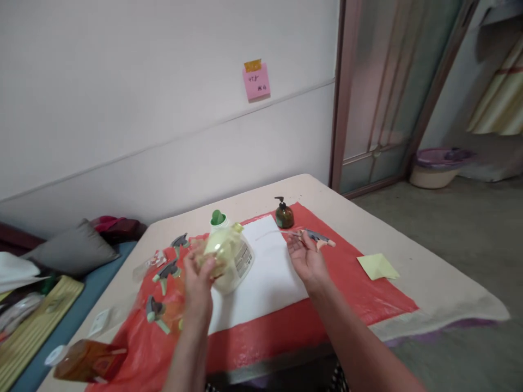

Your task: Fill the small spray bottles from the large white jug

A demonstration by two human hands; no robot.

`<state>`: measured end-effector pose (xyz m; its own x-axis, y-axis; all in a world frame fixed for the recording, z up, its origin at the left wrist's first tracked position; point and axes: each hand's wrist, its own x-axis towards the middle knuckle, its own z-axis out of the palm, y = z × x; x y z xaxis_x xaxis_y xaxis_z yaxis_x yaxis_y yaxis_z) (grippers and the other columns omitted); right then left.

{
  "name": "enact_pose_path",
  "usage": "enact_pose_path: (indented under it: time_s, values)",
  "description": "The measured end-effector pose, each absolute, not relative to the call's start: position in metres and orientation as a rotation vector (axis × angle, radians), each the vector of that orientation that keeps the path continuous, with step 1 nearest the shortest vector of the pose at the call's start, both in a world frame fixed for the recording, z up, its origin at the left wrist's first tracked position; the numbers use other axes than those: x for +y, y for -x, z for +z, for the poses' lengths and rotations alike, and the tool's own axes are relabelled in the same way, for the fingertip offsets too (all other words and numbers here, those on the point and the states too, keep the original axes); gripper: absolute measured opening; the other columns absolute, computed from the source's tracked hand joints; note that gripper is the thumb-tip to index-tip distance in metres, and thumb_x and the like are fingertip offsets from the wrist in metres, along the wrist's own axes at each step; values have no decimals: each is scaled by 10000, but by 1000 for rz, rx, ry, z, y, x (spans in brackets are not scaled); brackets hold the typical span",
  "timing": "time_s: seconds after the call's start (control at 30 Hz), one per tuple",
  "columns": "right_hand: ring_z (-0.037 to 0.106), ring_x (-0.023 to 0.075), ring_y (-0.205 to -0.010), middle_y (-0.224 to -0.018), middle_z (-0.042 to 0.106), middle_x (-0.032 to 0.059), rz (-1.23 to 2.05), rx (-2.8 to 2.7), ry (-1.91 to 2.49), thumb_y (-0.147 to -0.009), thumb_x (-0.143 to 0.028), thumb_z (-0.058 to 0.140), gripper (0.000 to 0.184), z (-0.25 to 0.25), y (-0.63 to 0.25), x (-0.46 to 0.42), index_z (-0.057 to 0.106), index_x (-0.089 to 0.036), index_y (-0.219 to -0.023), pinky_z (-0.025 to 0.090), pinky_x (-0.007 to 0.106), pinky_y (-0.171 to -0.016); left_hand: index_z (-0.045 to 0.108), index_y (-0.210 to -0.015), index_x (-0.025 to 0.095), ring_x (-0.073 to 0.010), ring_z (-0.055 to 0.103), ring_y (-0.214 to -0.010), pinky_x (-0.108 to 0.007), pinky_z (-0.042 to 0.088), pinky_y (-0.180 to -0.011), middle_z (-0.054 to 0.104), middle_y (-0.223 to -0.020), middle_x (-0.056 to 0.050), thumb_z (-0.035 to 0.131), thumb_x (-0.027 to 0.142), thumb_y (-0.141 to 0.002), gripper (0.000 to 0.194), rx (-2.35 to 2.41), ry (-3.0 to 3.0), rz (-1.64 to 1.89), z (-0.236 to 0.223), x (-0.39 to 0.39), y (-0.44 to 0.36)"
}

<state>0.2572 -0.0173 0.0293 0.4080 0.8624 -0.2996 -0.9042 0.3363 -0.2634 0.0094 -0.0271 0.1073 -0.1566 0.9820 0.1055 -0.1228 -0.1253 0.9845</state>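
Note:
My left hand (198,280) is wrapped round a pale yellow, see-through spray bottle body (223,246), blurred and tilted with its neck to the upper right. Between the fingers of my right hand (307,260) is a grey and peach trigger spray head (317,238). Its thin clear tube (272,234) points left towards the bottle, apart from it. Behind and partly hidden by the bottle stands a large white jug (241,264) with a green open cap (218,218). A sheet of white paper (272,288) lies under both hands.
Several trigger spray bottles (157,313) stand on the red cover (261,348) at left. A bottle of amber liquid (87,359) lies at the near left corner. A brown pump bottle (285,216) stands at the back, and yellow paper (378,267) lies at right.

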Motion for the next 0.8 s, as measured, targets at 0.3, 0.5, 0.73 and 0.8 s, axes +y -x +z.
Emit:
enact_pose_path:
  time_s: [0.3,0.5,0.73,0.8]
  values:
    - [719,88,-756,-755,742,-41,1061,-13,514,-799,-294,821,178,29,-262,-15,666,-210,-822,601,195,-730,572,-1173,264,-195,690,-908,-268,538,-667,671,-1152,-47,843,509,-636,650,1119,-913,1281,41,-21,-20]
    - [710,120,-714,-781,750,-23,1095,-212,646,-681,-316,902,290,31,-242,-19,690,-201,-841,579,218,-657,541,-1210,255,-173,682,-857,-269,534,-689,665,-1156,-59,798,465,-708,601,1115,-929,1223,39,-22,-23]
    - [711,194,-917,-895,750,16,1158,-450,701,-564,-336,948,400,32,-198,-30,719,-198,-861,583,333,-847,560,-1178,258,-171,681,-780,-254,512,-619,679,-1075,-44,837,487,-644,644,996,-853,1188,33,-38,-33]
    - [705,202,-955,-900,738,8,1166,-450,681,-582,-332,937,386,32,-194,-32,712,-208,-870,577,352,-880,565,-1166,259,-169,681,-772,-256,517,-624,680,-1080,-43,860,456,-626,646,972,-828,1189,34,-40,-34]
